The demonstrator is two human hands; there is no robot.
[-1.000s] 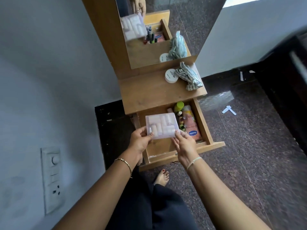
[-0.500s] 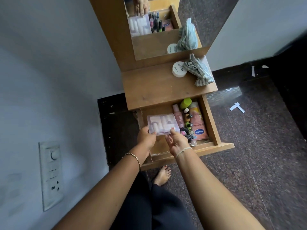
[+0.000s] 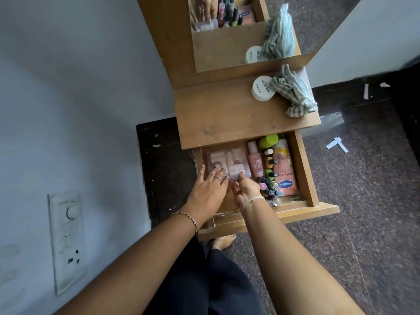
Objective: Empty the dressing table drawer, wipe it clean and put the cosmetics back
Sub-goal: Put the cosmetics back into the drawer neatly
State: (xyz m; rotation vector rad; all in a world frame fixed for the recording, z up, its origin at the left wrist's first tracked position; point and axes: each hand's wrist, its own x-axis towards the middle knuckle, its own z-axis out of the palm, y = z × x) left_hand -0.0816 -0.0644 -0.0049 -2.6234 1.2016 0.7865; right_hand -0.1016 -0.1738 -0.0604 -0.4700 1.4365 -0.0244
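Settling the clear compartment box [image 3: 228,164] into the drawer [image 3: 302,169], you have your left hand [image 3: 208,189] spread flat, fingertips resting on its near edge, and your right hand [image 3: 246,191] loosely curled, thumb at its corner. It sits at the left, beside the pink bottle [image 3: 255,162] and nail polishes [image 3: 270,176]. You look to be restocking; next, reach beyond for the white jar [image 3: 262,88] by the striped cloth [image 3: 293,90].

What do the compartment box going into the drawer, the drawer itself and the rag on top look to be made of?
Compartment box: looks like clear hard plastic, glossy; its contents show through the lid. Drawer: wood or wood-look board with a matte light brown finish; grain and knots show on the table top above it. Rag: soft woven cloth, striped grey-green, crumpled into folds.
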